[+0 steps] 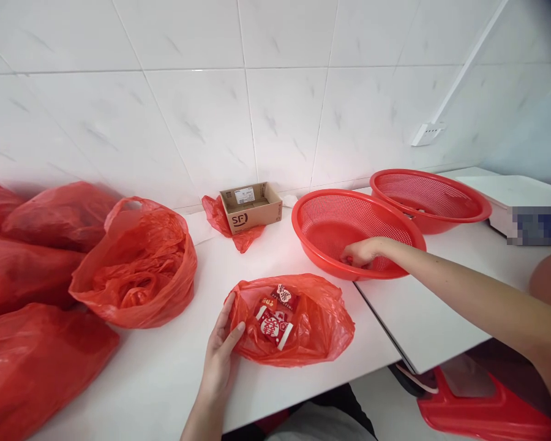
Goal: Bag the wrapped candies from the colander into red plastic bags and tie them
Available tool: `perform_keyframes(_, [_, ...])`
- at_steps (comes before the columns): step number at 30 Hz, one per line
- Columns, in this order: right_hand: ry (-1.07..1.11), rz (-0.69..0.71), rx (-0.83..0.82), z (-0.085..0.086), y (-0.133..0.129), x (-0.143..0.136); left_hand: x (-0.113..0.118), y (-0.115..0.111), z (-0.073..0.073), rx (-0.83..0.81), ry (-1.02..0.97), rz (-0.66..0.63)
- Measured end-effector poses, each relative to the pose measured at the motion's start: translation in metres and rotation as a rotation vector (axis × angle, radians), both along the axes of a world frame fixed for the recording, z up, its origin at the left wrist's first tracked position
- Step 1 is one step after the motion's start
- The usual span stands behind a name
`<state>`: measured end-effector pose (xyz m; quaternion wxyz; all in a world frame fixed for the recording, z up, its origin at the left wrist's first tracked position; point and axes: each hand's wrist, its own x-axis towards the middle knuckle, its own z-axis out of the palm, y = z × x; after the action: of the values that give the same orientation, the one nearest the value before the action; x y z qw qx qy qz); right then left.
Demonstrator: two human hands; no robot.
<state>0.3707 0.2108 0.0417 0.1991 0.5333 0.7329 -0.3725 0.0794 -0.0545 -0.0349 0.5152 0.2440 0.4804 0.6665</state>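
Note:
My left hand (223,334) grips the left rim of a red plastic bag (324,318), thumb inside and fingers outside. The bag lies with its mouth wide, and several small red-and-white snack packets (275,324) show inside it. My right hand (362,252) reaches down into the nearer red plastic basket (321,229), its fingers drawn together near the bottom. Whatever is between those fingers is too hidden to make out; a bit of red shows there.
Several filled red bags (41,343) crowd the left, beside a bag of crumpled plastic (133,263). A cardboard box (252,211) stands by the wall. Behind the nearer basket is another red basket (441,190), with a scale (523,196) farther right. A red stool (482,410) stands below.

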Motion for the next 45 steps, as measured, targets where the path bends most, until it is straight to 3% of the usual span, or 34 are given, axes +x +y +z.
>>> perform_keyframes(11, [0.251,0.082,0.257,0.003,0.002,-0.009,0.000,-0.002,-0.002,0.032,-0.006,0.002])
perform_keyframes(15, [0.373,0.063,0.315,0.021,0.007,-0.010,-0.001,-0.002,-0.004,0.028,0.013,0.003])
perform_keyframes(18, [0.602,0.037,0.321,0.043,-0.013,-0.024,-0.002,-0.001,-0.006,0.042,0.007,0.004])
perform_keyframes(20, [0.769,0.040,0.297,0.055,-0.039,-0.040,-0.002,-0.001,-0.006,0.054,0.000,-0.003])
perform_keyframes(22, [0.786,0.103,0.261,0.059,-0.070,-0.058,-0.002,-0.001,-0.007,0.059,0.004,-0.013])
perform_keyframes(27, [0.548,0.280,0.319,0.038,-0.127,-0.089,-0.001,-0.004,-0.008,0.100,-0.002,-0.019])
perform_keyframes(32, [0.596,0.314,0.423,0.028,-0.141,-0.094,0.001,-0.004,-0.009,0.109,-0.028,-0.033])
perform_keyframes(38, [0.573,0.267,0.636,0.025,-0.153,-0.068,-0.001,-0.008,-0.002,0.042,-0.020,0.018])
perform_keyframes(42, [0.423,0.190,0.736,-0.001,-0.172,-0.039,-0.016,-0.023,0.006,-0.165,0.039,0.021])
perform_keyframes(45, [0.420,0.057,0.777,-0.018,-0.179,-0.018,-0.029,-0.034,0.005,-0.267,0.137,-0.091])
